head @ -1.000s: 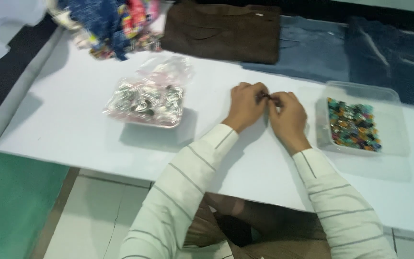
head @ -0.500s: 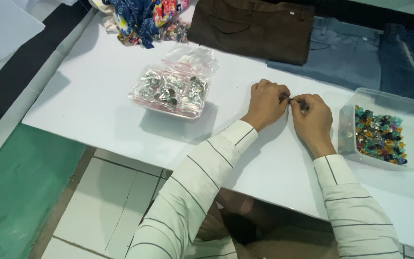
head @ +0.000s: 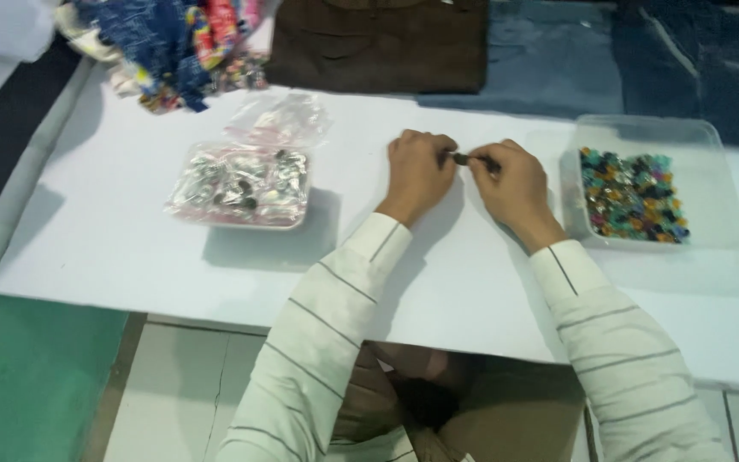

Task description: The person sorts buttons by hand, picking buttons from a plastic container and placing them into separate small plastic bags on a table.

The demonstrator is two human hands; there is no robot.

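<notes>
Head view: left hand [head: 418, 171] and right hand [head: 513, 181] pinch one small dark piece [head: 464, 159] between fingertips; likely light, hard, slippery; best gripped at the ends.

Long white sleeves [head: 327, 334], thin dark stripes, ribbed cuffs; bare hands, no rings visible.
</notes>
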